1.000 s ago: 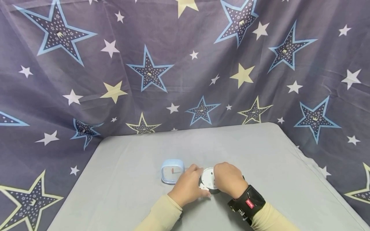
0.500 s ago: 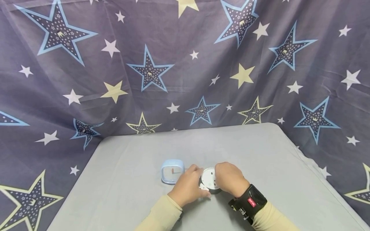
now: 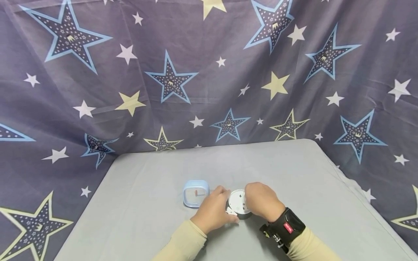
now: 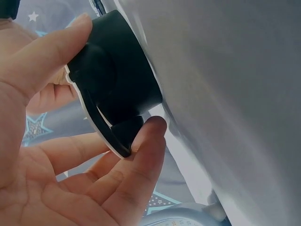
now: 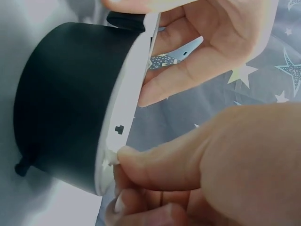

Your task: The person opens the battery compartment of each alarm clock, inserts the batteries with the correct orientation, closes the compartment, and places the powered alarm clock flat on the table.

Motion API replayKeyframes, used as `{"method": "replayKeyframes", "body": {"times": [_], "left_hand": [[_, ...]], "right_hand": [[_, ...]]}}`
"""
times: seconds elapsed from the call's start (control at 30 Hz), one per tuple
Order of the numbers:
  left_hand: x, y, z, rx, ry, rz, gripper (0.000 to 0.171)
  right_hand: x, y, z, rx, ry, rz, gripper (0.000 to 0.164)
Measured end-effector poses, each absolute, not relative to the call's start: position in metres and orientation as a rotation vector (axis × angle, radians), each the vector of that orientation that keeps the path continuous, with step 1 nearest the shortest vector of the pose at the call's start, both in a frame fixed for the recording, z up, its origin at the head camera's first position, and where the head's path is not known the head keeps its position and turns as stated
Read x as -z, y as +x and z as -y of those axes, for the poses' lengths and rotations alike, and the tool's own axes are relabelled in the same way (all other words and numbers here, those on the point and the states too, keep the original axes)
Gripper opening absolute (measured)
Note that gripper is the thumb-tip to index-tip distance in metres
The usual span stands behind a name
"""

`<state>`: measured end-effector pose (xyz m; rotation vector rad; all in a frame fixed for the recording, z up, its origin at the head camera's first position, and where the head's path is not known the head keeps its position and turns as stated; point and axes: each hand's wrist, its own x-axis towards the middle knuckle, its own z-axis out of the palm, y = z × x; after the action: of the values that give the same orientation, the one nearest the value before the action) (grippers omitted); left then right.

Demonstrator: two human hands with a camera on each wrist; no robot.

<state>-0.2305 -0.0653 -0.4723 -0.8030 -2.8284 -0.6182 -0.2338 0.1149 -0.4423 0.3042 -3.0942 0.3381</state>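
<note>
A round black alarm clock (image 3: 237, 203) lies on the grey-covered table, its white panel with small dark holes facing up. My left hand (image 3: 213, 210) grips its side, thumb and fingers on the black rim and an ear-like part in the left wrist view. At the panel's right edge, my right hand (image 3: 263, 203) pinches a small whitish knob (image 5: 111, 157) between thumb and index finger. In the right wrist view, a short black foot (image 5: 22, 165) juts from the black case (image 5: 66, 103). The clock's front is hidden against the table.
Just left of my left hand stands a light blue square clock (image 3: 196, 194) with an orange hand. The grey cloth (image 3: 156, 224) covers the table, and a star-patterned curtain (image 3: 209, 108) hangs behind and at both sides.
My right hand and wrist have shifted slightly to the right and turned a little. The left hand keeps its grip, and the blue clock stays put.
</note>
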Motion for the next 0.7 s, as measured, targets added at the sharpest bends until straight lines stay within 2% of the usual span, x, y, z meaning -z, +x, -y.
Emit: {"method": "replayKeyframes", "body": {"times": [0.7], "left_hand": [[0.47,-0.229,0.064,0.592,-0.794,2.876,0.091]], "right_hand": [[0.427,-0.242,-0.134,-0.327,0.301,3.045,0.022]]}}
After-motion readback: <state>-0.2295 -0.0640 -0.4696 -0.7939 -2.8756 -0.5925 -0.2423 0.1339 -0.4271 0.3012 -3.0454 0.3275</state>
